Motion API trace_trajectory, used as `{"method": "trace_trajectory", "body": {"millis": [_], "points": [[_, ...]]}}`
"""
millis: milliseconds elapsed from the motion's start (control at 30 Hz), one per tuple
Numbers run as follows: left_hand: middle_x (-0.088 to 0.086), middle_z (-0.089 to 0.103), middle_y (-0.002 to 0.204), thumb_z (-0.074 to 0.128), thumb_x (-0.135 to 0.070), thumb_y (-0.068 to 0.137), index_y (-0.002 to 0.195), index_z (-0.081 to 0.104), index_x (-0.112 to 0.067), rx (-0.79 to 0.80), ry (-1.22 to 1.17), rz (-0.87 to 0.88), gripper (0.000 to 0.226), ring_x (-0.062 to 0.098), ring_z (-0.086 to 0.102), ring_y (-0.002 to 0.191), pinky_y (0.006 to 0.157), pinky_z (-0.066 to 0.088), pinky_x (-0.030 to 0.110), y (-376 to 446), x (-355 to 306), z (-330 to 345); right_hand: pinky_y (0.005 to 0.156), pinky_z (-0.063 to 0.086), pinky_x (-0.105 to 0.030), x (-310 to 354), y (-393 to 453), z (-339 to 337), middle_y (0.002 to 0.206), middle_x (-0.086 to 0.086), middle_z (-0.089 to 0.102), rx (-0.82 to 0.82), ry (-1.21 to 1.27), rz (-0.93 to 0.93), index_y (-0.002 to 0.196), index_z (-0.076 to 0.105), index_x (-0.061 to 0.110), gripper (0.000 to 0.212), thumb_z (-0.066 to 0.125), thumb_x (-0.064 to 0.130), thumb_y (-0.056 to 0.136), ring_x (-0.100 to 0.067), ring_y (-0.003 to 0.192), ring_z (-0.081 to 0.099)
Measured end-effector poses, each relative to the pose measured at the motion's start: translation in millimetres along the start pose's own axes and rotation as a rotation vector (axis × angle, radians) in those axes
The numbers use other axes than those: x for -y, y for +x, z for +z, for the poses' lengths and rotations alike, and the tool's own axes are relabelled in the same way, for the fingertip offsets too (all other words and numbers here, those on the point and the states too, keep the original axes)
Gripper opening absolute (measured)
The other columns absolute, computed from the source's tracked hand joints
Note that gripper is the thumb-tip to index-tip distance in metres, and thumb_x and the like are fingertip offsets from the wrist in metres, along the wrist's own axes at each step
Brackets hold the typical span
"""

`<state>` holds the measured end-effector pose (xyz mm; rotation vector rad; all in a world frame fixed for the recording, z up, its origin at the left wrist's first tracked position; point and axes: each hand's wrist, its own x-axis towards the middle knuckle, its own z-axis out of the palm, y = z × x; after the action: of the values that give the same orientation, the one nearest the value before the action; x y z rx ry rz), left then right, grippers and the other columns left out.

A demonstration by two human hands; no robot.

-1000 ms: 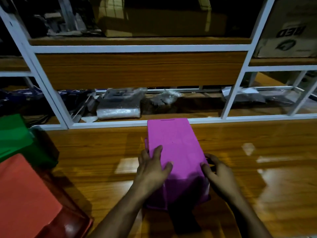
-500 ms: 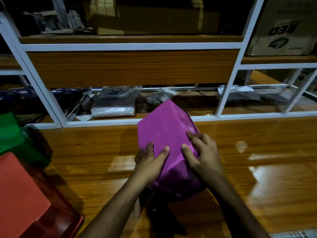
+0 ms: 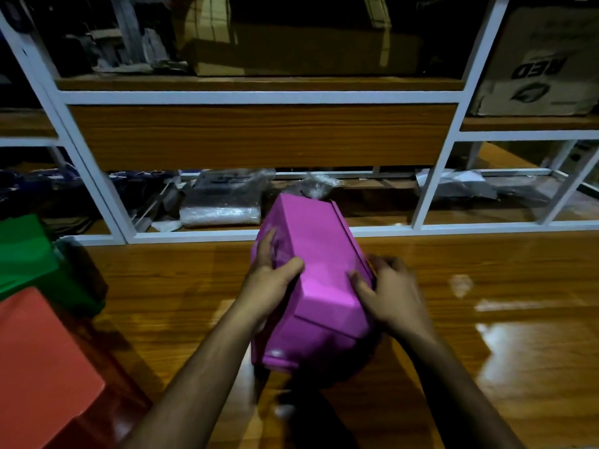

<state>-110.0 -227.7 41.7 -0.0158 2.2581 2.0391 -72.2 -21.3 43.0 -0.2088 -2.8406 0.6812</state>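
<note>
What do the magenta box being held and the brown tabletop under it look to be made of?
The magenta rectangular box looks like mostly matte paperboard or thin card: flat colour, sharp creased folds, a flap seam near its lower end; thin plastic sheet cannot be ruled out. The brown tabletop looks like wood or wood-grain laminate, glossy: grain lines and bright light reflections.
</note>
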Motion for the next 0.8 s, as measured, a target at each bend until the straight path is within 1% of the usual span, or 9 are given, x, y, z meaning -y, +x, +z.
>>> {"method": "trace_trajectory", "body": {"millis": [33,133,267,433,533,600,667,733,800], "points": [[-0.011,0.050,0.144,0.071,-0.046,0.064,0.137,0.033,-0.062,0.011,0.002,0.012,0.084,0.021,0.059,0.119,0.102,0.048,0.050,0.0,-1.2,-1.6,0.096,0.048,-0.040,-3.7,1.4,-0.6,0.134,-0.012,0.055,0.045,0.040,0.067,0.136,0.051,0.022,0.059,0.046,0.059,0.090,-0.032,0.116,0.056],[-0.004,0.061,0.132,0.067,-0.046,0.061,0.128,0.047,-0.059,0.013,0.048,0.040,0.071,0.026,0.064,0.112,0.099,0.050,0.053,-0.3,-3.3,-5.2,0.082,0.052,-0.033,-4.8,2.5,-1.7,0.118,-0.005,0.068,0.139,0.332,0.091,0.131,0.057,0.019,0.044,0.053,0.043,0.094,-0.025,0.100,0.065],[-0.003,0.068,0.115,0.066,-0.041,0.057,0.122,0.061,-0.044,-0.011,0.028,0.050,0.065,0.018,0.067,0.099,0.091,0.055,0.046,-0.3,-2.9,-13.5,0.086,0.056,-0.049,0.9,-0.2,3.2,0.105,-0.003,0.074,0.183,0.680,0.119,0.125,0.058,0.015,0.032,0.054,0.018,0.094,-0.024,0.094,0.071],[-0.001,0.076,0.094,0.069,-0.021,0.056,0.093,0.077,-0.027,-0.093,0.055,0.064,0.039,0.018,0.069,0.080,0.075,0.055,0.038,-2.2,1.0,-21.3,0.074,0.056,-0.038,12.6,-5.3,-2.1,0.098,-0.008,0.076,0.156,0.831,0.078,0.111,0.060,0.023,0.032,0.048,-0.001,0.094,-0.022,0.084,0.072],[0.009,0.074,0.075,0.066,-0.015,0.056,0.082,0.077,-0.027,-0.100,0.106,0.029,0.030,0.018,0.060,0.061,0.064,0.049,0.036,-5.3,6.0,-22.3,0.073,0.056,-0.036,16.2,-6.1,-0.3,0.099,-0.011,0.075,0.168,0.856,0.056,0.120,0.060,0.013,0.035,0.046,-0.005,0.093,-0.022,0.084,0.071],[0.013,0.076,0.077,0.066,-0.013,0.055,0.081,0.077,-0.028,-0.079,0.173,0.001,0.032,0.019,0.061,0.060,0.063,0.054,0.040,-6.5,9.4,-23.3,0.077,0.057,-0.035,18.0,-6.4,2.2,0.104,-0.012,0.074,0.179,0.874,0.064,0.129,0.056,0.009,0.040,0.046,-0.006,0.093,-0.022,0.089,0.071],[0.010,0.076,0.080,0.068,-0.007,0.061,0.093,0.078,-0.022,-0.059,0.265,0.008,0.037,0.017,0.063,0.061,0.062,0.055,0.038,-8.4,8.6,-23.3,0.081,0.057,-0.036,19.3,-8.2,3.3,0.109,-0.011,0.073,0.177,0.907,0.087,0.134,0.052,0.009,0.044,0.046,-0.005,0.093,-0.022,0.093,0.071],[0.004,0.076,0.091,0.070,-0.001,0.072,0.107,0.076,-0.014,-0.032,0.377,0.036,0.037,0.012,0.065,0.075,0.069,0.049,0.026,-9.1,4.8,-21.7,0.087,0.057,-0.040,20.5,-9.6,2.3,0.113,-0.010,0.071,0.162,0.933,0.106,0.135,0.050,0.013,0.046,0.047,-0.005,0.093,-0.022,0.098,0.071],[-0.006,0.071,0.104,0.070,-0.012,0.083,0.112,0.073,-0.017,0.020,0.515,0.087,0.031,0.008,0.062,0.094,0.076,0.042,0.019,-11.3,-3.9,-17.8,0.088,0.057,-0.044,22.1,-10.9,1.6,0.113,-0.010,0.072,0.161,0.941,0.087,0.136,0.050,0.010,0.048,0.048,-0.007,0.090,-0.024,0.098,0.071]]}}
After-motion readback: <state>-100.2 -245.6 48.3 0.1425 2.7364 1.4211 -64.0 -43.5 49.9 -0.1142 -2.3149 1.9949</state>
